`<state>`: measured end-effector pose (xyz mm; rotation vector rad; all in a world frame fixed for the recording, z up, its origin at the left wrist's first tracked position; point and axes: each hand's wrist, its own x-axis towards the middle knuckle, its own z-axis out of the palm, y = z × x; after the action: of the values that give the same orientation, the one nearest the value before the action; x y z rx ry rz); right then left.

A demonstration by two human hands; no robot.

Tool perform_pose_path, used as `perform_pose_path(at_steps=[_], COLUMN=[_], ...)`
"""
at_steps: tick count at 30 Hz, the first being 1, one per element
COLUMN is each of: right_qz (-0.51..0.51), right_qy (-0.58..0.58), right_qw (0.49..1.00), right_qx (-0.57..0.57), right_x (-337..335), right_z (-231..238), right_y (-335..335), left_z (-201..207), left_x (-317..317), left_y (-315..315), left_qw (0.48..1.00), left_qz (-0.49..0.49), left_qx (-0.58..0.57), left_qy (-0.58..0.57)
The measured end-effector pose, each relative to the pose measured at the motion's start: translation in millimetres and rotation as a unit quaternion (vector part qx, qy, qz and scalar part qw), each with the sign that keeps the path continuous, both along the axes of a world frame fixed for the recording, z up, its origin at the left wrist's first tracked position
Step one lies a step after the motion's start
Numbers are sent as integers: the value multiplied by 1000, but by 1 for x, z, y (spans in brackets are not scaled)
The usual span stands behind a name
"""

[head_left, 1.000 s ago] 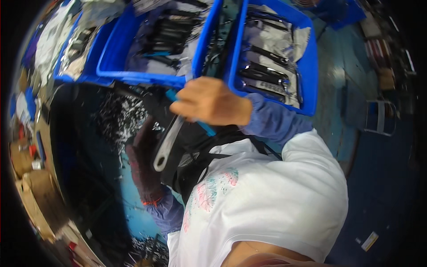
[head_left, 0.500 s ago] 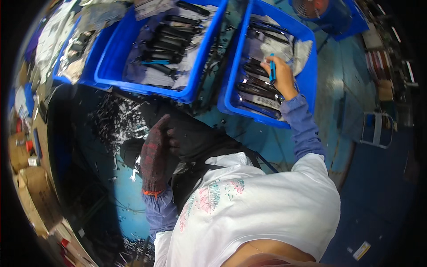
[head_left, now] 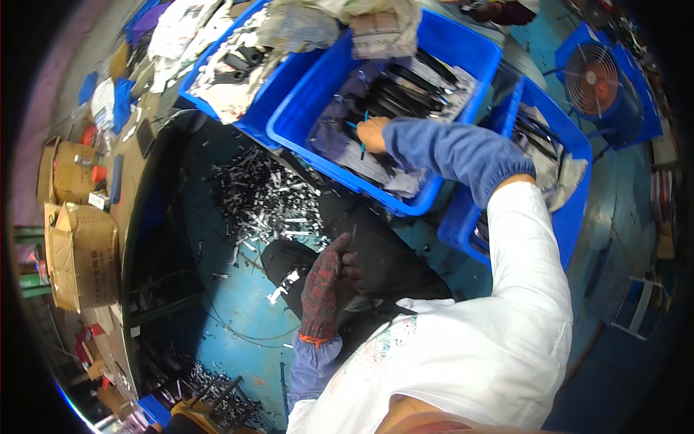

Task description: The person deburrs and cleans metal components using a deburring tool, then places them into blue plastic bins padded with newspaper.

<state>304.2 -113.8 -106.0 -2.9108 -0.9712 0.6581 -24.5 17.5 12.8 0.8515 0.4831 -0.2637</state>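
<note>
My bare right hand (head_left: 372,135) reaches into the middle blue bin (head_left: 426,206), its fingers closed round a slim light-blue tool (head_left: 363,150) whose kind I cannot make out. Beside the fingertips another light-blue piece (head_left: 351,124) shows; whether they touch it is unclear. Long, glossy black handle-like parts (head_left: 394,95) lie in rows on pale paper in this bin. In a dark red knitted glove, my left hand (head_left: 327,289) rests over my lap, fingers loosely bent and apart, with nothing visible in it.
At right, another blue bin (head_left: 578,217) holds more black parts, partly behind my right arm. A third bin (head_left: 254,130) stands at left with cloth and black pieces. Black and white scraps (head_left: 267,195) cover the floor. Cardboard boxes (head_left: 83,253) sit far left; a fan (head_left: 596,79) stands far right.
My right hand has moved left with the light-blue tool, from the right bin into the middle bin. The view has turned, shifting the scene right and down. My left hand stays over my lap.
</note>
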Motion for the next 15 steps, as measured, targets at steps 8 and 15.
perform_pose_path(at_steps=[8,15], right_qz=[-142,-171], right_qy=[-42,40], right_qw=[982,950], right_qx=[115,260], right_x=[9,5], right_z=[-18,22], right_y=[24,14], left_z=[-23,-31], left_x=[26,31], left_y=[23,37], left_qw=[999,998], left_qz=[16,-6], left_qx=[-21,-54], left_qy=[43,31])
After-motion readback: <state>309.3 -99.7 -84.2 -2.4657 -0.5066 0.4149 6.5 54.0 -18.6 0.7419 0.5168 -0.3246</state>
